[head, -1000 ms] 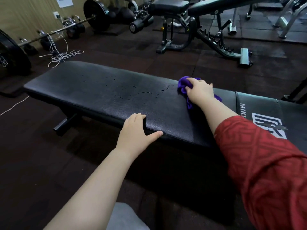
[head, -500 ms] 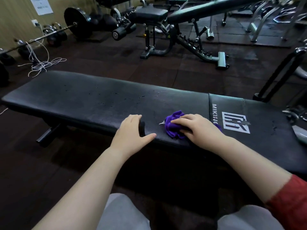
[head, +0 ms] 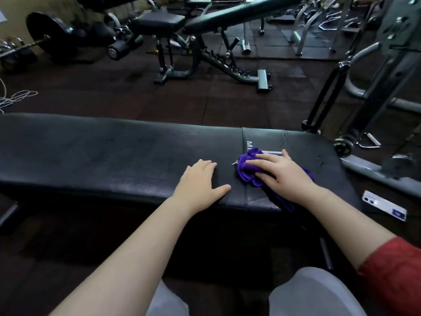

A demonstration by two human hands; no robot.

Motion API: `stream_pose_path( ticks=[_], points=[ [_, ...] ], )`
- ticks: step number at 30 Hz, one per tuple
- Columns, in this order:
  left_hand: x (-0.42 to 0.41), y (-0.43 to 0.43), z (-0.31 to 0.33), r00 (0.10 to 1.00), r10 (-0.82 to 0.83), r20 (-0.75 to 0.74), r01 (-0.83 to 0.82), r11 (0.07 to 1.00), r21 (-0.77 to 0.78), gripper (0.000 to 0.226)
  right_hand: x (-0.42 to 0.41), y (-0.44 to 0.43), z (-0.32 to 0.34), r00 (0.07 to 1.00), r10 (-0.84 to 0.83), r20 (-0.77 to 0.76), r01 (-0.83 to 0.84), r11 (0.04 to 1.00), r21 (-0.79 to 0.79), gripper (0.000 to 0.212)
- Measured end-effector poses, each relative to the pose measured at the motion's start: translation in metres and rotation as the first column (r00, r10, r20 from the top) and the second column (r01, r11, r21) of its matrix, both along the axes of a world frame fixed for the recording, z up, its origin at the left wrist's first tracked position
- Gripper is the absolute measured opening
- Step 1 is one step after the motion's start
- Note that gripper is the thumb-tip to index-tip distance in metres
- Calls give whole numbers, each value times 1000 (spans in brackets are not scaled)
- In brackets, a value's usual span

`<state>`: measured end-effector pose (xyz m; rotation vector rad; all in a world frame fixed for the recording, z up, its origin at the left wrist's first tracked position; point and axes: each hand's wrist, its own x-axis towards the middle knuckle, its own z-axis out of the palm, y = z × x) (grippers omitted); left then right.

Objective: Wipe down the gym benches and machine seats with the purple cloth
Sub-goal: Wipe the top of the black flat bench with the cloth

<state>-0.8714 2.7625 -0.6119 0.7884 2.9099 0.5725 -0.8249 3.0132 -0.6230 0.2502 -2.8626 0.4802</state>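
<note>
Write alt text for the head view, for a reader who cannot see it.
A person's right hand presses a purple cloth onto a flat black bench; the left hand rests flat beside it. An incline bench stands behind.

A grey machine frame [head: 390, 65] stood at the right on the dark rubber floor [head: 114, 96], with a stirrup handle [head: 370, 140] lying by its foot. A white phone [head: 383, 205] lay face down on the floor just in front of the frame's base. Well apart, far left of the frame, rested a barbell [head: 49, 34] and a tangled white cord [head: 16, 99].
</note>
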Motion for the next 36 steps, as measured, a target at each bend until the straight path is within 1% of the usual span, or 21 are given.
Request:
stream_pose_path(
  ticks=[5, 7, 10, 12, 15, 17, 18, 19, 21, 24, 26, 28, 30, 31, 34, 36],
  points=[
    [-12, 12, -1, 1000, -3, 1, 4, 998, -59, 85, -46, 10, 3, 1000, 1, 26, 0, 1000, -30, 35],
    [-16, 17, 1, 1000, -1, 7, 2, 999, -51, 85, -65, 13, 4, 997, -61, 37, 63, 997, -40, 36],
    [-21, 22, 1, 1000, 14, 25, -14, 999, -36, 83, -85, 19, 4, 976, -214, 31, 215, 975, -57, 37],
    [-22, 23, 0, 999, 24, 32, -23, 999, -27, 81, -92, 27, 2, 938, -345, 43, 347, 937, -47, 37],
    [-22, 21, -2, 999, 26, 44, -25, 999, -22, 82, -94, 47, 2, 833, -549, 74, 550, 835, -3, 36],
    [-23, 21, 0, 998, 27, 57, -26, 999, -18, 82, -85, 58, 4, 760, -640, 116, 644, 765, 1, 35],
    [-23, 22, 2, 998, 30, 64, -29, 999, -14, 81, -77, 61, 4, 743, -657, 126, 662, 749, 3, 35],
    [-23, 22, 3, 997, 32, 68, -31, 999, -9, 81, -66, 59, 5, 747, -654, 120, 657, 754, 12, 35],
    [-22, 23, 4, 997, 35, 67, -35, 999, -2, 80, -41, 42, 7, 809, -581, 88, 582, 813, 25, 34],
    [-22, 23, 3, 998, 36, 57, -35, 999, -1, 80, -14, 0, 8, 933, -358, 32, 360, 932, -47, 34],
    [-23, 23, 2, 998, 31, 56, -30, 1000, -8, 80, -20, -15, 10, 968, -247, 39, 250, 965, -85, 35],
    [-24, 23, 2, 998, 26, 63, -25, 1000, -13, 81, -42, -12, 11, 977, -198, 77, 204, 975, -88, 37],
    [-25, 22, 1, 997, 26, 68, -26, 1000, -14, 82, -71, 4, 11, 973, -207, 99, 214, 974, -75, 38],
    [-26, 22, 1, 997, 29, 72, -28, 1000, -15, 82, -84, 15, 11, 964, -241, 114, 251, 964, -85, 39],
    [-28, 23, 2, 996, 30, 83, -28, 999, -18, 81, -101, 53, 8, 902, -413, 125, 428, 894, -133, 39],
    [-29, 22, 3, 995, 31, 91, -29, 999, -15, 82, -97, 77, 5, 829, -547, 115, 557, 825, -92, 37]
  ],
)
